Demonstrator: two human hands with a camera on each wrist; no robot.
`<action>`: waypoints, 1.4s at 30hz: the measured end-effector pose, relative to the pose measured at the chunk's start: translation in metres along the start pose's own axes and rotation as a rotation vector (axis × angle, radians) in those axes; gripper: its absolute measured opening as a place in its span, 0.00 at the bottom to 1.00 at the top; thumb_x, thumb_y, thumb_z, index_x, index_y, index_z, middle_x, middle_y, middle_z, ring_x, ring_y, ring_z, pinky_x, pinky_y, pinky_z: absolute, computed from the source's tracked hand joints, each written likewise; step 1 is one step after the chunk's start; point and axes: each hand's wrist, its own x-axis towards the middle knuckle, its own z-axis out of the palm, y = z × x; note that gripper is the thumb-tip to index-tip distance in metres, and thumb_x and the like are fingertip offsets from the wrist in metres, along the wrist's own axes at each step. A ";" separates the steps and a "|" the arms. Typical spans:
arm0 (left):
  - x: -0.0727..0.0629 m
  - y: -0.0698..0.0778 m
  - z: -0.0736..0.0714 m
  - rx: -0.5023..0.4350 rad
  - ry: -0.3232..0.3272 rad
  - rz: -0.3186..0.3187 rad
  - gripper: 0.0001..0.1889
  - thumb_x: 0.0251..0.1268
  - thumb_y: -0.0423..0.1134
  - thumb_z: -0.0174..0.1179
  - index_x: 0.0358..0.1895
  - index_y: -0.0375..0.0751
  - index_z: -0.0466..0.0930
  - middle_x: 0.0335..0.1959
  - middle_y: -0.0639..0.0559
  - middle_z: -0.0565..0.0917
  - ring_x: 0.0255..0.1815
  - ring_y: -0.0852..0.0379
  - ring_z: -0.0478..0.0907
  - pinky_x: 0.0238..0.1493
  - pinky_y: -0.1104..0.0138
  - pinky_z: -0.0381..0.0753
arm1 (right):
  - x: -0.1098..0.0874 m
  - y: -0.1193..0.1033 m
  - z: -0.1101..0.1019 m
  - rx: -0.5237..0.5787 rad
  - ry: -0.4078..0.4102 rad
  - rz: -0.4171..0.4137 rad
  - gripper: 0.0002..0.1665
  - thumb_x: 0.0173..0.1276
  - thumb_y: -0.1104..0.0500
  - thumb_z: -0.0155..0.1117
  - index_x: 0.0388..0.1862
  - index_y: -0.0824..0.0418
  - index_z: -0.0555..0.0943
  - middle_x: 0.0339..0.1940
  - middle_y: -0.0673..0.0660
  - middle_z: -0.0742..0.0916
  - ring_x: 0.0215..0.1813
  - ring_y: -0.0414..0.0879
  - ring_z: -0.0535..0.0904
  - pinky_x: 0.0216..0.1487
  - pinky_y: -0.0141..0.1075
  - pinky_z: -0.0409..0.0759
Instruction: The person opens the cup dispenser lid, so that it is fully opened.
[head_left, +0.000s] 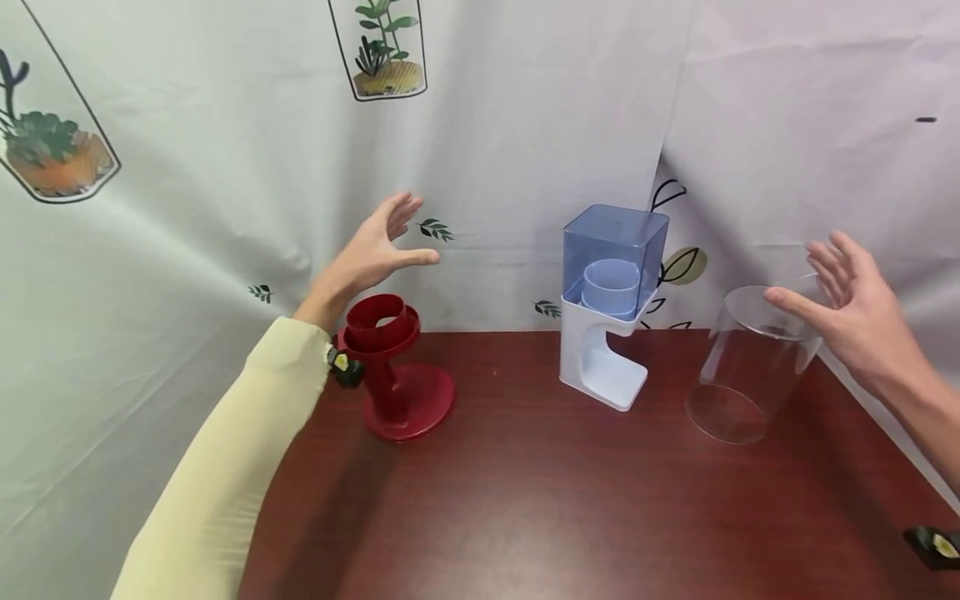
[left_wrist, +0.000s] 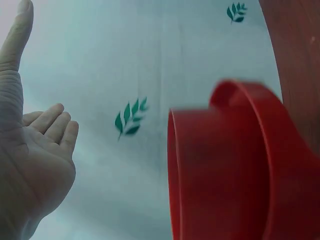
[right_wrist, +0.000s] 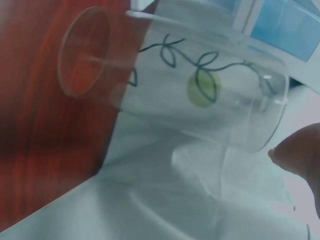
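Observation:
A red plastic stand (head_left: 423, 398) with a ring-shaped top and a round base stands at the table's left. Above and behind its ring is my left hand (head_left: 371, 250), holding nothing, thumb stretched out away from the fingers; the left wrist view shows the palm (left_wrist: 42, 165) apart from the red ring (left_wrist: 220, 170). On the right stands a clear open cylinder (head_left: 738, 367). My right hand (head_left: 858, 312) is beside its upper rim, thumb and fingers spread. In the right wrist view, a digit's tip (right_wrist: 300, 155) is right at the rim of the clear cylinder (right_wrist: 170, 75).
Between the hands, toward the back, stands a white dispenser-like holder (head_left: 577, 350) with a see-through blue box (head_left: 648, 237) on top. A brown table (head_left: 495, 500) carries everything. Behind it hangs a white plant-printed cloth (head_left: 510, 150).

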 end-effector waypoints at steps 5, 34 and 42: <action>0.022 0.008 0.030 0.018 -0.065 0.010 0.59 0.64 0.49 0.78 0.88 0.43 0.43 0.86 0.55 0.58 0.86 0.54 0.53 0.83 0.58 0.55 | 0.012 -0.015 0.006 -0.005 -0.026 -0.002 0.58 0.80 0.58 0.65 0.90 0.46 0.34 0.90 0.50 0.52 0.88 0.40 0.44 0.79 0.22 0.45; 0.058 0.002 0.201 -0.187 -0.217 -0.093 0.61 0.60 0.51 0.78 0.87 0.40 0.45 0.87 0.49 0.57 0.86 0.50 0.55 0.81 0.56 0.61 | 0.046 -0.038 0.105 0.024 -0.155 -0.002 0.70 0.68 0.49 0.80 0.90 0.54 0.38 0.90 0.52 0.48 0.88 0.47 0.43 0.85 0.46 0.47; 0.057 -0.003 0.229 -0.292 -0.223 -0.049 0.56 0.60 0.47 0.79 0.85 0.39 0.51 0.80 0.44 0.67 0.79 0.48 0.66 0.77 0.57 0.69 | 0.050 -0.030 0.115 0.002 -0.173 -0.001 0.71 0.66 0.50 0.81 0.90 0.54 0.39 0.89 0.56 0.50 0.88 0.51 0.44 0.85 0.48 0.49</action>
